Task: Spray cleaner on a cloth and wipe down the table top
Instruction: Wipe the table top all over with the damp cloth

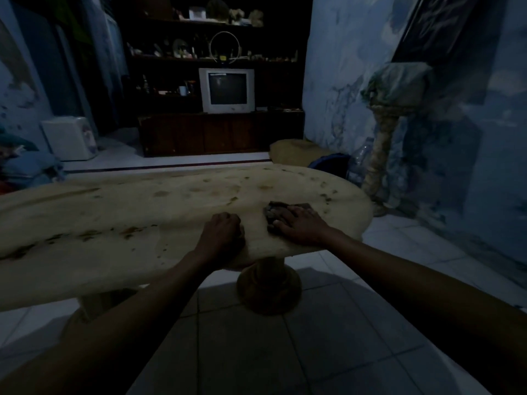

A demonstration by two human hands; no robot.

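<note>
light: dim, bluish cast, far end near black
walls (336,81): pale blue, mottled and patchy, both sides
floor (256,352): light square tiles, dark grout lines
shelf unit (199,57): dark wood, against far wall, shelves packed with small items too dark to identify
TV (226,90): old CRT, light casing, screen off, sits in the shelf unit on the low cabinet (219,135)
loop antenna (224,48): on shelf just above TV
white box appliance (70,138): on floor, left side by wall
pedestal stand (382,155): right wall, rough column, draped top
clear plastic bottle (360,161): on floor beside the pedestal base
</note>
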